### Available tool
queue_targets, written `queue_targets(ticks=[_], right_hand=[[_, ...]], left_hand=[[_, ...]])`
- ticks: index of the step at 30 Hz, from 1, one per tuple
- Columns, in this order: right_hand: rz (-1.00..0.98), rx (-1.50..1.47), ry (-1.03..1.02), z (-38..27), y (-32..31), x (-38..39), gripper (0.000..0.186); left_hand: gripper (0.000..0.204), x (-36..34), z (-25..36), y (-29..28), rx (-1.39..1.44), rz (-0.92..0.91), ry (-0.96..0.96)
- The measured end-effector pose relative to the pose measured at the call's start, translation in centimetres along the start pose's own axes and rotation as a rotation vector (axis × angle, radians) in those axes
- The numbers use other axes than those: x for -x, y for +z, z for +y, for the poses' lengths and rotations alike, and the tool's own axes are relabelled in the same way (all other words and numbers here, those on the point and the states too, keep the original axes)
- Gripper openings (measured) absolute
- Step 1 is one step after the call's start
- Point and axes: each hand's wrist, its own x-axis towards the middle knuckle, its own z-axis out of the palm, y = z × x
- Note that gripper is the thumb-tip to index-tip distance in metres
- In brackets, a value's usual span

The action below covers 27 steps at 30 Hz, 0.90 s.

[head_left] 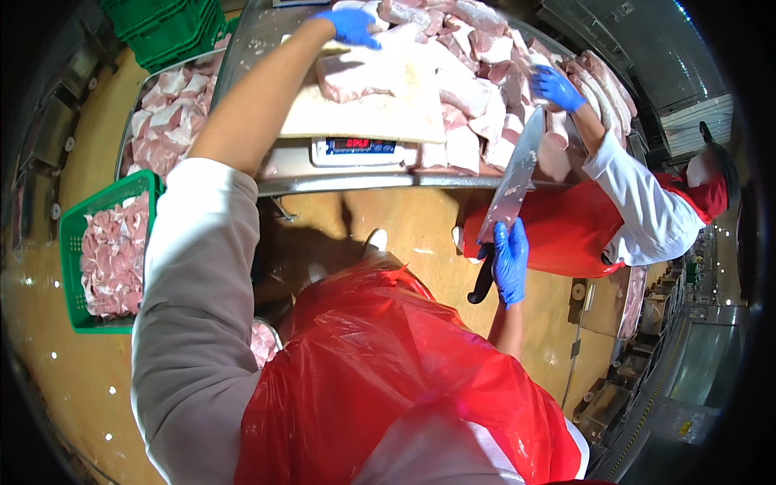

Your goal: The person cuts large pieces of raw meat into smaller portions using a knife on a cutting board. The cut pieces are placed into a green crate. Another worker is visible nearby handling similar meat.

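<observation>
My left hand (352,27), in a blue glove, reaches across to the far left part of the white cutting board (307,117). Its fingers are stretched out and apart, at or just above the meat there. A thick slab of pale pink meat (356,77) lies on the board just nearer than that hand. In my right hand (511,263), also blue-gloved, is a large knife (515,178), gripped by its black handle. The broad blade points up and away, flecked with bits of meat, its tip close to the meat pile at the table's near edge.
A digital scale (358,152) sits at the board's near edge. Meat pieces (477,73) heap up to the right, where a co-worker's gloved hand (558,87) touches them. Leftward are a meat-filled bin (166,113), a green crate of meat (69,267) and stacked green crates (170,36).
</observation>
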Motion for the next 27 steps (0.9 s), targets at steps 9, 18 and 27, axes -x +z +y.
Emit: queue_targets(ticks=[9, 18, 27], right_hand=[[-0.243, -0.009, -0.063, 0.0, 1.7, -8.2, 0.021], [-0.353, -0.035, -0.022, 5.8, -5.0, -19.4, 0.018], [-0.427, -0.043, 0.03, 8.7, -7.0, -29.1, 0.014]], left_hand=[[0.122, 1.3, 4.5, 2.6, -0.059, -0.404, -0.48], [0.088, 5.3, 1.7, 0.3, -0.482, -0.115, 0.039], [0.129, 0.9, 8.8, 5.5, 0.448, 0.204, -1.087]])
